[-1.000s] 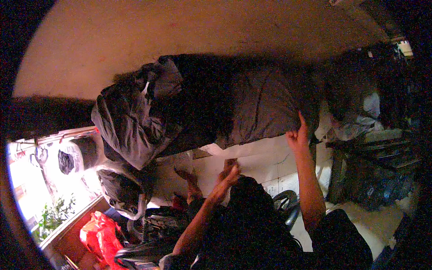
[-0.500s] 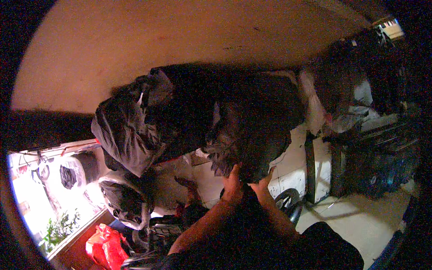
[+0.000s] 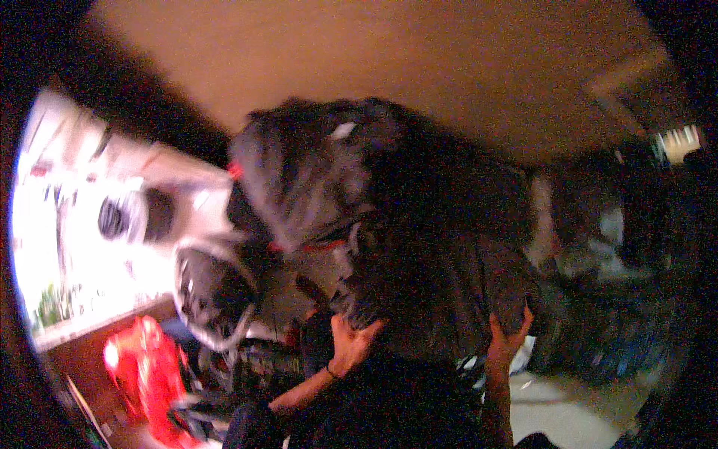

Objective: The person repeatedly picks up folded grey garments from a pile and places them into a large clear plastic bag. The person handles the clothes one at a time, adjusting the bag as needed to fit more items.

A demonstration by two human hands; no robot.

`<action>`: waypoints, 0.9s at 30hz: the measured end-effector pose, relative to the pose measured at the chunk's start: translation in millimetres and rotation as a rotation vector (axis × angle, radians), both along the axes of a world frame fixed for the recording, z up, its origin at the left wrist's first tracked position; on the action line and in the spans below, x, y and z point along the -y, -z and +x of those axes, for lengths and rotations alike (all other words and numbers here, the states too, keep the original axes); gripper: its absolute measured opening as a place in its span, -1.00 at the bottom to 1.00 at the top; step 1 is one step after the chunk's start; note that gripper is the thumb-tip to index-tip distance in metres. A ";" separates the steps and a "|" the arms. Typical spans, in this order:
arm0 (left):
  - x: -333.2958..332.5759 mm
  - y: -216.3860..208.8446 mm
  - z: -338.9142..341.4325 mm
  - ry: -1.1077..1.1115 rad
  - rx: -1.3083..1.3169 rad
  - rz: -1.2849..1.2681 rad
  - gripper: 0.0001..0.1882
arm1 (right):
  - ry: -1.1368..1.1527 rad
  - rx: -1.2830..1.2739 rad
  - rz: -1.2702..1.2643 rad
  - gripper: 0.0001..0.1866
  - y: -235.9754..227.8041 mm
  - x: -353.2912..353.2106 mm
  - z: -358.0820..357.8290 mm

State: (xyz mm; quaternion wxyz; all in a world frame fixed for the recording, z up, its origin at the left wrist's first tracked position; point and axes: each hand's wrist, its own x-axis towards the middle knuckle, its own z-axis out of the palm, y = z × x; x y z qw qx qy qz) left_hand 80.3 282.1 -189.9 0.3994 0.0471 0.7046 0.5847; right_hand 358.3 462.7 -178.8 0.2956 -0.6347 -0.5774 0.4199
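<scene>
A large dark crumpled sheet [image 3: 441, 299] spreads in front of me; I cannot tell whether it is a plastic bag or cloth. At its near left edge, my left hand [image 3: 354, 343] is closed on a bunched fold. My right hand [image 3: 511, 334] grips the right side, thumb and fingers around the edge. Beyond the sheet lies a big black bundle [image 3: 310, 176] with a shiny, plastic-like cover and red bits at its rim. In the dark middle the sheet and bundle merge, so their border is hidden.
Left of me sit a red plastic bag [image 3: 146, 367] and a dark bundle with a pale rim [image 3: 217, 292]. A brightly lit opening [image 3: 82, 247] shows at far left. Dark clutter [image 3: 598, 329] stands at right, beside pale floor [image 3: 561, 419]. A brown wall [image 3: 389, 60] rises behind.
My hands have moved apart, the left one leftward and the right one rightward, spreading the dark sheet wider. The whole view has turned, with some blur.
</scene>
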 end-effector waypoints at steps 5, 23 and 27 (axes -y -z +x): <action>78.6 -36.8 -80.0 0.003 -0.325 0.241 -0.61 | -0.908 0.346 0.231 -0.17 -94.2 113.0 -162.6; 455.9 -18.1 -291.4 0.210 -1.018 -0.431 -0.29 | -2.167 -0.047 0.044 -0.34 116.5 426.1 -465.0; 503.8 191.9 -275.8 0.060 -0.883 -0.763 -0.50 | -2.320 0.458 -0.290 -0.33 186.9 460.5 -509.7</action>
